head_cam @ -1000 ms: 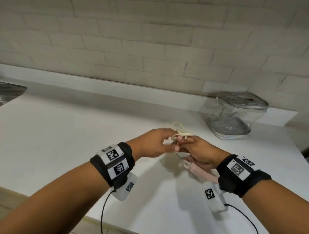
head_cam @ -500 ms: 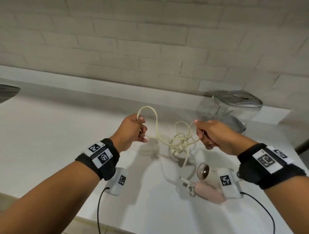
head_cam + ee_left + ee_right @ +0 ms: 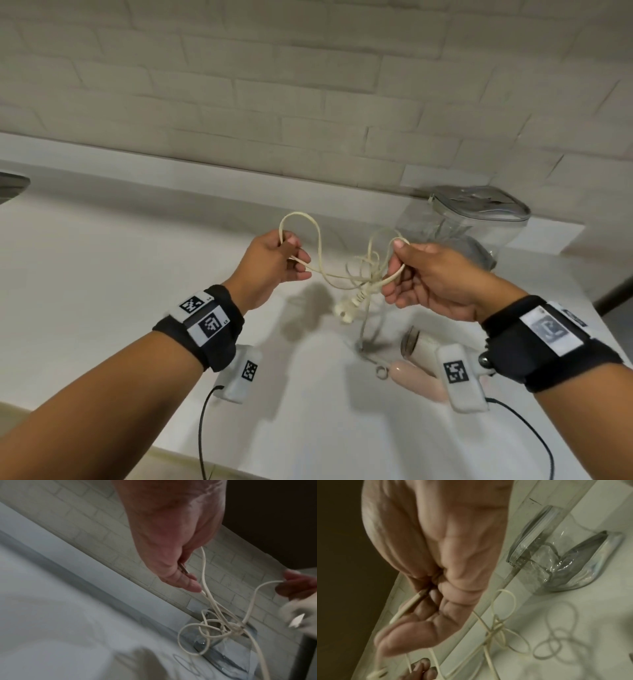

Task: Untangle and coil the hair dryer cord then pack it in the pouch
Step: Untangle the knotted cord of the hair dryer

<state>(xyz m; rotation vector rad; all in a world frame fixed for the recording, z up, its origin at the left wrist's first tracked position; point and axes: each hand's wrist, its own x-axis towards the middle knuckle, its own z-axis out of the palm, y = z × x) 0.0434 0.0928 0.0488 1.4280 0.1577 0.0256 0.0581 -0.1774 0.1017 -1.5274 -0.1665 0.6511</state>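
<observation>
A cream cord [image 3: 342, 279] hangs tangled in the air between my two hands above the white counter [image 3: 102, 291]. My left hand [image 3: 274, 263] pinches a loop of the cord that arches above it. My right hand [image 3: 424, 277] pinches another strand near the knot [image 3: 236, 627]. The plug [image 3: 346, 310] dangles below the knot. The pink hair dryer [image 3: 418, 363] lies on the counter under my right wrist, partly hidden by it. The clear pouch [image 3: 479, 222] with a grey zip top stands at the back right against the ledge.
A pale brick wall [image 3: 308, 85] runs behind the counter, with a low ledge [image 3: 171, 178] along its foot. A dark sink edge [image 3: 13, 185] shows at the far left. The counter's front edge [image 3: 205, 459] lies close under my forearms.
My hands were together over the dryer, then drew apart and rose, stretching the cord out. The plug has dropped free and hangs below the knot.
</observation>
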